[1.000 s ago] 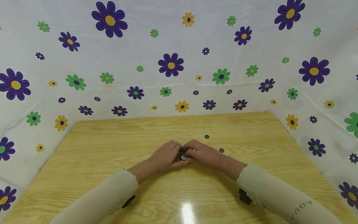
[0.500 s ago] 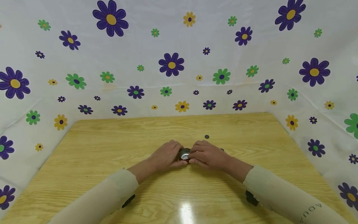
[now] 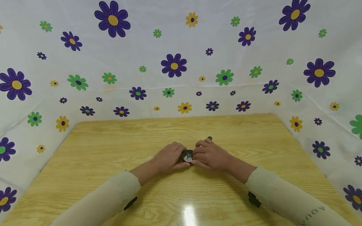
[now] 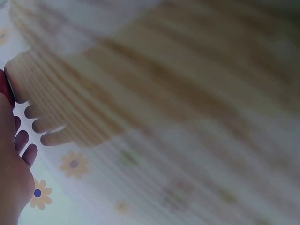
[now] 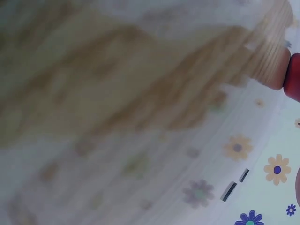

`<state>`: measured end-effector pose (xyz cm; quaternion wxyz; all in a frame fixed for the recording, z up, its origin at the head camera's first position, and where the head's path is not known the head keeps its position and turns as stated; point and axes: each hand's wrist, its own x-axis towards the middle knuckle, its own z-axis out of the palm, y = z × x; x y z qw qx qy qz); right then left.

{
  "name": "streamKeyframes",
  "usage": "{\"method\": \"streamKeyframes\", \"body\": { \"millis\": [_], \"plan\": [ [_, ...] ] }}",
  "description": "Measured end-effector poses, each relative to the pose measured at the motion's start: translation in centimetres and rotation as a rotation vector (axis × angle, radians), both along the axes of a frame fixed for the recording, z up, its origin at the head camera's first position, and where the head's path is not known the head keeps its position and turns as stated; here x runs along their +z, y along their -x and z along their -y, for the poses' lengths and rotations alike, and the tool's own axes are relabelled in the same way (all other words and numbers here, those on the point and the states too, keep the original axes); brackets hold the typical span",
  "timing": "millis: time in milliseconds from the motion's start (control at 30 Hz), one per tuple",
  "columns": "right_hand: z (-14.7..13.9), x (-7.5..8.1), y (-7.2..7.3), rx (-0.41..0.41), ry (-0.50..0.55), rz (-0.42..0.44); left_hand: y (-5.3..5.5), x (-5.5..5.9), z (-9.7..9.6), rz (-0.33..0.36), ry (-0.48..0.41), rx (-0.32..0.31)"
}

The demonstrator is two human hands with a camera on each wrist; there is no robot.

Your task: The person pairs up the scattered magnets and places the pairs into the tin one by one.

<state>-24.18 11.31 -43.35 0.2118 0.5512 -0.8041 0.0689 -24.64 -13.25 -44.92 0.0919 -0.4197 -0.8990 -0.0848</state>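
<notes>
A small round object (image 3: 188, 156) with a shiny silvery face and a dark rim sits between my hands near the middle of the table. Its side shows red in the left wrist view, as a red edge (image 4: 5, 89), and in the right wrist view, as a red piece (image 5: 293, 77). My left hand (image 3: 168, 158) curls round its left side, thumb at the front. With fingers and thumb, my right hand (image 3: 211, 156) pinches its right edge. The fingers hide part of the rim, so its exact kind is unclear.
One dark flat disc (image 3: 210, 137) lies just beyond my right fingers, partly covered. Two dark flat pieces appear in the right wrist view, the nearer piece (image 5: 229, 191) edge-on. The wooden table (image 3: 113, 138) is bordered by a flowered cloth (image 3: 175, 37) at back and sides.
My right hand has shifted slightly right, uncovering more of the silvery face. It now hides the nearer disc and part of the farther one. My left hand has stayed nearly still.
</notes>
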Motion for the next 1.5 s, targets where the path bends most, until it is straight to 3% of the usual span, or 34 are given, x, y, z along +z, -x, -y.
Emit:
{"method": "streamKeyframes", "body": {
  "millis": [433,700,967,1200,1367,1500],
  "plan": [
    [0.5,0.4,0.0,-0.099,-0.108,0.065,0.2,0.0,-0.2,-0.005,0.003,-0.002],
    [-0.1,-0.3,0.1,-0.064,-0.15,-0.019,0.2,-0.3,-0.3,-0.015,-0.006,-0.031],
    [-1.0,-0.4,0.2,-0.021,-0.036,-0.097,0.4,0.0,-0.9,0.035,0.034,0.0],
    [-2.8,-0.6,0.7,-0.129,-0.031,-0.113,0.5,0.3,-1.4,0.053,0.027,0.032],
    [-4.8,-0.8,1.0,-0.229,-0.066,-0.075,0.6,0.4,-1.5,0.066,0.018,0.084],
    [-6.5,-0.9,0.9,-0.301,-0.083,-0.047,1.1,0.5,-1.5,0.078,-0.061,0.091]
  ]
}}
